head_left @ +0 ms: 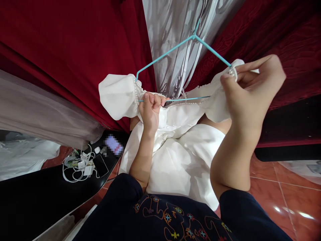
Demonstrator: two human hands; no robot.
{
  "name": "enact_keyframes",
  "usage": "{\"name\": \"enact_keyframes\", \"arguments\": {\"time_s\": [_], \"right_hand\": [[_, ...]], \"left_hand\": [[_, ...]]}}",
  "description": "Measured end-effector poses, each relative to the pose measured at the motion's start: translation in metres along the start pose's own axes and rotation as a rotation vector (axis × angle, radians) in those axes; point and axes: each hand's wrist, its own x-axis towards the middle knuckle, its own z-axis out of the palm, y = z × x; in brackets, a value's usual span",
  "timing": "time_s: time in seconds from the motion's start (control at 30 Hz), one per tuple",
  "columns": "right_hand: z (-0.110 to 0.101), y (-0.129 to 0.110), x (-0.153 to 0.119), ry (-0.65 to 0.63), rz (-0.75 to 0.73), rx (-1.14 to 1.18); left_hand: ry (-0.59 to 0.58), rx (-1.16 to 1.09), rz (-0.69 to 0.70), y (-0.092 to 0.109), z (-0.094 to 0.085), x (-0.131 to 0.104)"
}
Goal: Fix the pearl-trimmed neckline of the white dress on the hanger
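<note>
A white dress [173, 160] with puffed sleeves and pearl-like beads along its neckline hangs from a light blue hanger [165, 54] in front of me. My left hand [151, 110] is closed around the hanger's bottom bar, close to the beaded edge of the left sleeve. With thumb and fingers, my right hand [253, 83] pinches the beaded shoulder edge of the dress at the hanger's right end. The dress's skirt spreads down over my lap.
Dark red curtains [87, 40] and a pale grey sheer drape [165, 30] hang behind. On a black bench [25, 197] at left lie tangled white cables [75, 174], a black phone [100, 165] and a blurred lit screen [114, 144]. Reddish floor tiles [288, 187] show at right.
</note>
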Motion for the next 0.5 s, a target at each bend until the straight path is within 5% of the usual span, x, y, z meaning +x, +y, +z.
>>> {"name": "enact_keyframes", "arguments": {"time_s": [0.13,0.27,0.43,0.5], "right_hand": [[-0.015,0.0,-0.014,-0.04,0.119,-0.04],[-0.014,-0.014,-0.031,-0.013,0.049,0.116],[0.021,-0.012,-0.064,-0.493,0.262,0.167],[0.036,-0.004,-0.078,-0.495,0.279,0.22]], "left_hand": [[0.025,0.006,-0.019,-0.001,0.002,-0.001],[0.035,-0.027,-0.028,-0.002,0.004,-0.002],[-0.007,-0.03,-0.023,0.002,0.003,-0.004],[-0.033,0.014,-0.026,0.004,0.0,-0.007]]}}
